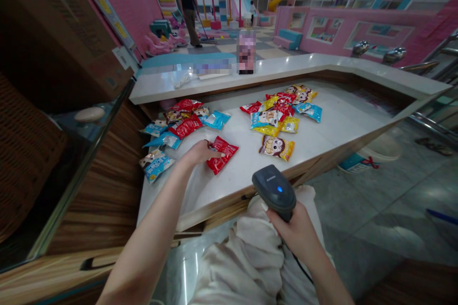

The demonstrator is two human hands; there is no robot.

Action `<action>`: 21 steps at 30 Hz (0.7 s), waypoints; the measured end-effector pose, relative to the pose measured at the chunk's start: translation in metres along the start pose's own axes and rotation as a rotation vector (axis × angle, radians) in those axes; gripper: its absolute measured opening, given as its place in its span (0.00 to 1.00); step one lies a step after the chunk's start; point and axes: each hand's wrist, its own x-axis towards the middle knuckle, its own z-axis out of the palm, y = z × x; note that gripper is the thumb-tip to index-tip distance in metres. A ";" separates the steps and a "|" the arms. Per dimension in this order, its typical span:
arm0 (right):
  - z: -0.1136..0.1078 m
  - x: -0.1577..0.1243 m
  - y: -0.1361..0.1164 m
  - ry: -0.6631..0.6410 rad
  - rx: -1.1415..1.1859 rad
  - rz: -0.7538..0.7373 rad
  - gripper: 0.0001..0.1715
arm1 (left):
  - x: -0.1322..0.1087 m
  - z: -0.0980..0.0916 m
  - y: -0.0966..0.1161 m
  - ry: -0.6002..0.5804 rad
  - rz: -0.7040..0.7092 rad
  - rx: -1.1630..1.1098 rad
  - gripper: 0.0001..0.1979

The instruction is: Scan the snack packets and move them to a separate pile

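Observation:
My left hand [202, 152] reaches over the white counter and grips the left edge of a red snack packet [224, 156], thumb across its front. My right hand [291, 226] is wrapped around the handle of a black barcode scanner [274, 188], which has a lit blue light on top. To the left lies a loose pile of red and blue packets, with one red packet [186, 126] at its middle. A second pile on the right includes a blue packet [266, 118]. Nearer the counter's edge, a yellow packet [277, 147] lies by itself.
A raised white ledge [296, 63] runs behind the counter [238, 186]. A wicker basket [28, 152] and a cardboard box [60, 24] stand at left. On the floor at right is a bucket [370, 155]. Farther back, a person [186, 5] holds a long-handled mop.

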 end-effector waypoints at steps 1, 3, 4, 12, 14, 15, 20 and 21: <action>0.000 0.000 0.000 0.001 -0.003 -0.002 0.07 | -0.005 0.003 0.000 -0.050 -0.011 -0.036 0.19; 0.000 -0.001 0.000 0.009 -0.007 -0.008 0.07 | -0.016 0.011 0.001 -0.091 0.009 -0.188 0.22; 0.001 -0.001 0.000 0.016 -0.007 -0.012 0.07 | -0.023 0.017 0.001 -0.087 0.032 -0.298 0.24; 0.003 -0.001 -0.008 0.004 0.025 0.003 0.07 | -0.064 0.061 0.008 -0.129 -0.062 -0.917 0.13; 0.003 -0.002 -0.008 0.000 0.038 0.014 0.07 | -0.069 0.068 0.011 -0.106 -0.076 -0.959 0.10; 0.004 -0.002 -0.008 -0.001 0.042 0.018 0.07 | -0.071 0.071 0.012 -0.093 -0.063 -0.973 0.10; 0.006 -0.002 -0.006 0.003 0.065 0.047 0.06 | -0.078 0.084 0.014 -0.012 0.017 -1.020 0.16; 0.007 -0.002 -0.005 0.004 0.077 0.056 0.06 | -0.081 0.087 0.015 0.012 0.020 -1.032 0.17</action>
